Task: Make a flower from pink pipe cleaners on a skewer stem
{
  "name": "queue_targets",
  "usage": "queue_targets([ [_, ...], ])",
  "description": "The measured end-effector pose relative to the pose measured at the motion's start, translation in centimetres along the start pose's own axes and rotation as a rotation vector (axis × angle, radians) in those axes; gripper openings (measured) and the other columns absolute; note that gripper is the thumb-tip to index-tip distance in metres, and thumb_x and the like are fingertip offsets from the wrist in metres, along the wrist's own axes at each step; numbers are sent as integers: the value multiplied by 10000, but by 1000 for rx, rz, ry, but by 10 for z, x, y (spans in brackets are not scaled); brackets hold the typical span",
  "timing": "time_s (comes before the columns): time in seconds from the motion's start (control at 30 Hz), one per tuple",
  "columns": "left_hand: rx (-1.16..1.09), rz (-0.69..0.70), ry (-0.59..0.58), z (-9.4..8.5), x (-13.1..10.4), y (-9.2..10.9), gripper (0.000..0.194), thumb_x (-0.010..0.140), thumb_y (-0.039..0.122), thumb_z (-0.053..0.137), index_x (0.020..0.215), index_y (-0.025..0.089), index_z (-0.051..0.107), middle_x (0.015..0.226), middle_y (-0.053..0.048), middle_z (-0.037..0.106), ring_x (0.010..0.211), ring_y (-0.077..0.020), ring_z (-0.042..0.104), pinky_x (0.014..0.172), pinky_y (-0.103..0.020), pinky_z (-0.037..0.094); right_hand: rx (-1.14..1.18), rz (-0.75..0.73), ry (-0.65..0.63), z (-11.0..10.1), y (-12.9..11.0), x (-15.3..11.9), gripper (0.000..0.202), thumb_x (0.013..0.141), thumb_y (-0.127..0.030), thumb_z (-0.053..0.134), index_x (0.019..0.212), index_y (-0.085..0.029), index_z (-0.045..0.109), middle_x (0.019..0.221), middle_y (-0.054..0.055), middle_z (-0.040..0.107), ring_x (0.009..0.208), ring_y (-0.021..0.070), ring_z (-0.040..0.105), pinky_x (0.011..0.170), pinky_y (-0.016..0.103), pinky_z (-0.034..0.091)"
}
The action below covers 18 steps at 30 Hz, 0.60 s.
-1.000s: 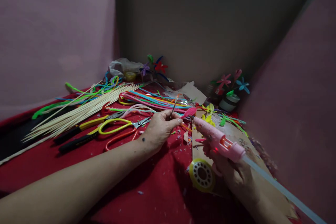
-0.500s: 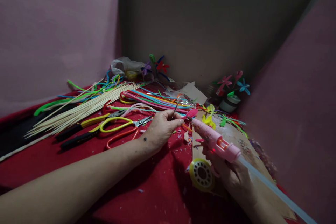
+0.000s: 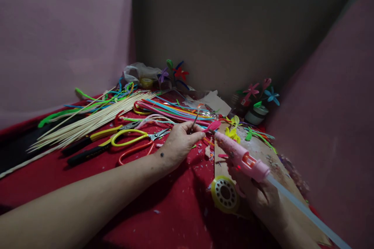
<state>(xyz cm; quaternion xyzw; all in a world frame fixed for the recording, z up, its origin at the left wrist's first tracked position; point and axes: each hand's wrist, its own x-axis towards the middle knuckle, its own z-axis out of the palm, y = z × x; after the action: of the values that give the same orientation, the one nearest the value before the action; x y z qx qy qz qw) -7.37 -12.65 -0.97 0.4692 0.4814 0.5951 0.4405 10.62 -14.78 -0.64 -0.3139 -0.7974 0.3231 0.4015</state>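
Note:
Between its pinched fingers my left hand holds a bright pink fuzzy petal by its narrow end. A thin dark stem also sticks up from those fingers. My right hand is wrapped round the handle of a pink hot glue gun, whose small red light glows. The nozzle is at the underside of the petal; whether it touches, I cannot tell. A long translucent glue stick runs out of the gun's back.
Scissors, pliers and bamboo sticks lie left on the red cloth. Pipe cleaners lie behind my left hand. A yellow tape roll sits beside my right hand, near a board. Fuzzy flowers stand at the back.
Almost nothing differs. Both hands, the pink petal and the glue gun keep nearly the same places; the view has shifted very slightly.

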Motion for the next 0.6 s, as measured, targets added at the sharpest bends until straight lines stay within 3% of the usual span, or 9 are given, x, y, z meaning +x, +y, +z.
queue_targets([
  [0.37,-23,-23,-8,0,-2,2,114,659,213,641,626,153,549,446,70,401,380,-35,248,394,-199,180,-31,-29,-13,-2,1,2,475,860,-242,410,1332,-279,384,1371,11,411,1233,288,400,822,394,516],
  [0.6,-7,-25,-6,0,-1,1,95,671,186,619,626,154,542,438,71,395,379,-34,253,397,-202,183,-18,-37,-12,-2,7,1,484,854,-308,434,1335,-273,385,1325,0,468,1231,300,400,932,452,451],
])
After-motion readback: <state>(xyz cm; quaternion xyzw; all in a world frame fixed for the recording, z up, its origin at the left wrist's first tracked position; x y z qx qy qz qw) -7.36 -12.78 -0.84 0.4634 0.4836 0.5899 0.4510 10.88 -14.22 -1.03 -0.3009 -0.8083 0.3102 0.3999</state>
